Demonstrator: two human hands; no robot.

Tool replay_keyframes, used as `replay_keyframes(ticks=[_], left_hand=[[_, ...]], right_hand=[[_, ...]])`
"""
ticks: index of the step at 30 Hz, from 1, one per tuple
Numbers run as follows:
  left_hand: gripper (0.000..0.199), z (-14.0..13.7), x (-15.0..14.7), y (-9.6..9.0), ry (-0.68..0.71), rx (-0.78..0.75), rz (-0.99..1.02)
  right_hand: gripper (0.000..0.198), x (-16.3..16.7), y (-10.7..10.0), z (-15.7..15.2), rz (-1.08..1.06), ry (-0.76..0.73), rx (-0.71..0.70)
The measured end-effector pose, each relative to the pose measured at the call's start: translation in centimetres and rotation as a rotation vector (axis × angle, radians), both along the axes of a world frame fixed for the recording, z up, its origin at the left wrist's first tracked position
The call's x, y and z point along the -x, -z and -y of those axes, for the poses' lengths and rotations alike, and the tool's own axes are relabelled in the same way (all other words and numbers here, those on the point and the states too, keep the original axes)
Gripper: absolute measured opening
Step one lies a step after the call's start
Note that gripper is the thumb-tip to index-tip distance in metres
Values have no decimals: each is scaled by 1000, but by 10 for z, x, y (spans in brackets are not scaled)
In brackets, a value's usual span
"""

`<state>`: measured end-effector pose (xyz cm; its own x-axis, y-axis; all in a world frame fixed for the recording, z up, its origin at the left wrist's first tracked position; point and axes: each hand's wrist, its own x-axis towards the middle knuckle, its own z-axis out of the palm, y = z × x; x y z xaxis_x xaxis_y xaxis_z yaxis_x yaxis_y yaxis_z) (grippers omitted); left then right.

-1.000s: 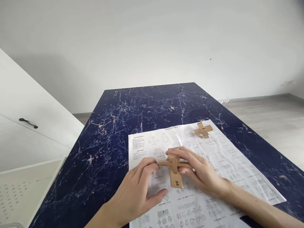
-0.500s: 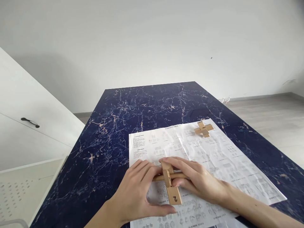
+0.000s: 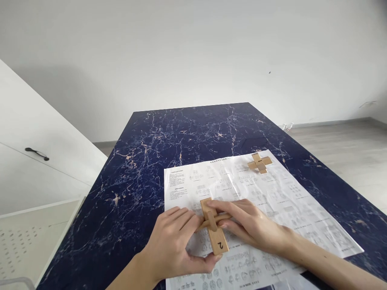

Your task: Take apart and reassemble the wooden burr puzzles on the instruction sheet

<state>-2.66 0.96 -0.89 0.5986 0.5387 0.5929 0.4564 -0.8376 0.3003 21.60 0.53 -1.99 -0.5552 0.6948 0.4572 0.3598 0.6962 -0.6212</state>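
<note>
Between my hands is a wooden interlocking puzzle (image 3: 216, 238), a flat block marked "2" with a rounded crosspiece over its middle. A thin wooden bar runs through it from side to side. My left hand (image 3: 173, 238) is closed on it, with the thumb at the near end of the block and the fingers by the bar's left end. Closed from the other side, my right hand (image 3: 255, 223) pinches the bar's right part, its index finger resting on the block's far end. A printed sheet with small diagrams (image 3: 236, 189) lies beneath both hands.
Another wooden puzzle, cross-shaped (image 3: 260, 162), stands on the sheet's far right corner. The dark blue marble-patterned table (image 3: 181, 137) reaches toward the pale wall. On the left is a white cabinet with a black handle (image 3: 36, 153).
The puzzle has tilted so that its block's top face shows more fully. My left thumb now touches the block's near end. The cross-shaped puzzle stays in place.
</note>
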Motion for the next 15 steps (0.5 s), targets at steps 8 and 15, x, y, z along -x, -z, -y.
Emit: replay_keyframes(ticks=[8, 15], left_hand=[[40, -2, 2, -5, -23, 66, 39], [31, 2, 2, -4, 0, 33, 5]], right_hand=[[17, -5, 0, -3, 12, 109, -169], [12, -5, -3, -2, -42, 90, -311]])
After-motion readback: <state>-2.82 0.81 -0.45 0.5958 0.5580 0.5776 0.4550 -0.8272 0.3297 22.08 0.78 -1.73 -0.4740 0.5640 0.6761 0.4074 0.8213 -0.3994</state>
